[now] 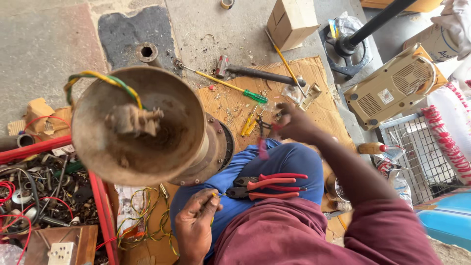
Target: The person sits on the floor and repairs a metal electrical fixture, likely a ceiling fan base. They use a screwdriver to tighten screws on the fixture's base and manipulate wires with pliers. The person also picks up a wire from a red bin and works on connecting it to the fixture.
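Note:
A big rusty bell-shaped motor housing [142,127] stands in front of my knees, with a yellow-green wire [105,78] looping out over its rim. My left hand [196,223] rests low by my thigh and pinches the end of a thin yellow wire [214,195]. A pair of red-handled pliers [272,186] lies on my blue trouser leg just right of that hand. My right hand [294,125], blurred by motion, reaches over the cardboard sheet [324,105] and grips a small red-handled cutter [263,140].
A hammer [260,74], a green-handled screwdriver [245,92] and small yellow screwdrivers [248,125] lie on the cardboard. A red tray of metal parts [44,191] is at left. A carton [292,19], a fan base [348,46], a beige appliance [392,86] and a wire cage [417,152] stand at right.

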